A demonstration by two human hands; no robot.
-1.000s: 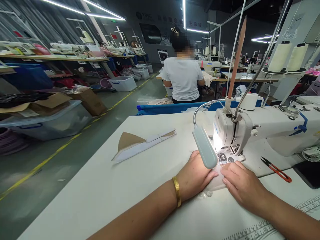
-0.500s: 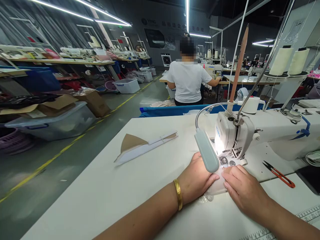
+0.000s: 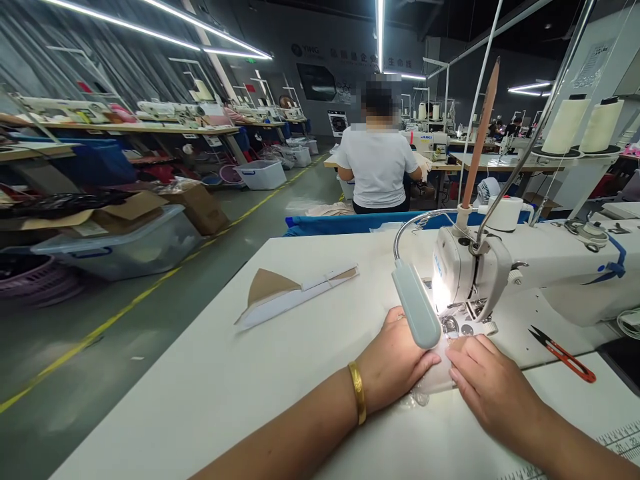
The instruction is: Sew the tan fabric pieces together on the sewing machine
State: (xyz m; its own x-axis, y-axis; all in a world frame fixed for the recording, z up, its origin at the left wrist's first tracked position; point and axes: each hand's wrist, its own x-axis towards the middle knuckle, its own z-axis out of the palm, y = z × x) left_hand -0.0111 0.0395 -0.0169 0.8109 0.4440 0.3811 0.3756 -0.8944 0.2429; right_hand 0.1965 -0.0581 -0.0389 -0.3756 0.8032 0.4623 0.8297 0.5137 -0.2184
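Note:
A thin, pale piece of fabric (image 3: 436,379) lies under both hands, just in front of the presser foot of a white sewing machine (image 3: 453,267). My left hand (image 3: 397,357), with a gold bangle at the wrist, rests flat on the fabric's left side. Its thumb is stretched out, and the lamp hides some of its fingertips. On the right edge, the bent fingers and thumb of my right hand (image 3: 487,373) pinch the fabric. Small clear round pieces (image 3: 420,399) show at the near edge, below my left thumb. A grey-green lamp head (image 3: 417,303) hangs over the left hand.
Red-handled thread snips (image 3: 565,353) lie right of my right hand. A folded paper-and-card piece (image 3: 295,293) lies on the white table (image 3: 200,413) to the left. Ahead, a person in a white shirt (image 3: 377,167) sits at another machine. Thread cones (image 3: 565,127) stand at the back right.
The view has shifted slightly. Both hands keep almost the same place on the fabric by the presser foot. The person ahead has drawn in the right arm, and pale cloth now shows beside it.

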